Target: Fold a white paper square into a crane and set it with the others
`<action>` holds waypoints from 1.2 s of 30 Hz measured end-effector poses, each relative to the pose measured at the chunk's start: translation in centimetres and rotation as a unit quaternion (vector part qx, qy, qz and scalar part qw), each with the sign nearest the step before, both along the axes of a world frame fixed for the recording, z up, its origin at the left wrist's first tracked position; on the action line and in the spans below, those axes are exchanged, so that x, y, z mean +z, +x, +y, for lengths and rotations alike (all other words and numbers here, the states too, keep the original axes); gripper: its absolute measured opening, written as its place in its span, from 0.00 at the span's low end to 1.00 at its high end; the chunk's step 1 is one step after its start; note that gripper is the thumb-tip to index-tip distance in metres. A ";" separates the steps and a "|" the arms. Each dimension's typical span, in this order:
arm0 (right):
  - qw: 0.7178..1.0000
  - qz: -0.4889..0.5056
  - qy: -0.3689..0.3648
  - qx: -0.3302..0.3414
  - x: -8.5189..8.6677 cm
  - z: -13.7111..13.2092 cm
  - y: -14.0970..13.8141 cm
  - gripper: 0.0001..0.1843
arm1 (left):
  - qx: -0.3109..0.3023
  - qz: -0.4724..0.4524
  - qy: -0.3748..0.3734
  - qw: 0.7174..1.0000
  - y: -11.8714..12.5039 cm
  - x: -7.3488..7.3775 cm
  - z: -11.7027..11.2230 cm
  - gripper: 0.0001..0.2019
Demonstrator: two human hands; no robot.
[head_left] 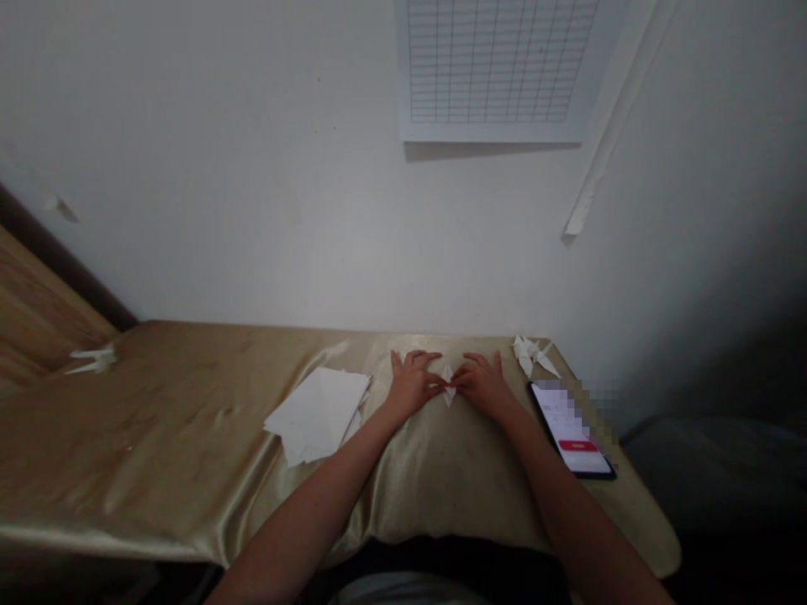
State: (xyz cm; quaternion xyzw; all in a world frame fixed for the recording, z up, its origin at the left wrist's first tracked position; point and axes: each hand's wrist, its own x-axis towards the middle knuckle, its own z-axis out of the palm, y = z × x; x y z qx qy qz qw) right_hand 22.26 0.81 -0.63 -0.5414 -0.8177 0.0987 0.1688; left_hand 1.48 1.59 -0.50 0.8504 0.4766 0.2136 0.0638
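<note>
Between my hands lies a small folded white paper [448,395], diamond-shaped with points toward the wall and toward me. My left hand [413,382] pinches its left side with thumb and forefinger, the other fingers raised and spread. On the opposite side my right hand [485,382] grips the paper in the same way. The fingertips nearly meet at the middle and cover part of the folds. Left of my left forearm sits a stack of white paper sheets [321,412], its edges uneven.
Folded paper cranes [533,356] rest at the table's back right corner, above a phone [571,433] with a lit screen. Another folded white paper [94,360] is at the far left. A gold satin cloth [170,437] with wrinkles covers the table, which meets the wall [252,210].
</note>
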 end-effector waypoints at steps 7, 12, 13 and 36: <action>0.999 0.025 -0.032 -0.011 0.2 -0.3 -0.2 0.13 | 0.002 0.018 -0.028 0.999 -0.6 0.5 0.4 0.06; 0.998 0.042 -0.049 -0.027 0.2 -0.5 0.1 0.11 | 0.000 0.022 -0.076 0.997 -1.2 0.8 0.8 0.07; 0.997 0.041 -0.050 -0.034 0.2 -0.6 0.2 0.10 | 0.002 0.021 -0.079 0.997 -1.2 0.9 0.8 0.08; 0.994 0.050 -0.037 -0.089 -0.1 -0.6 0.3 0.08 | 0.007 -0.008 -0.026 1.000 0.1 0.1 0.1 0.04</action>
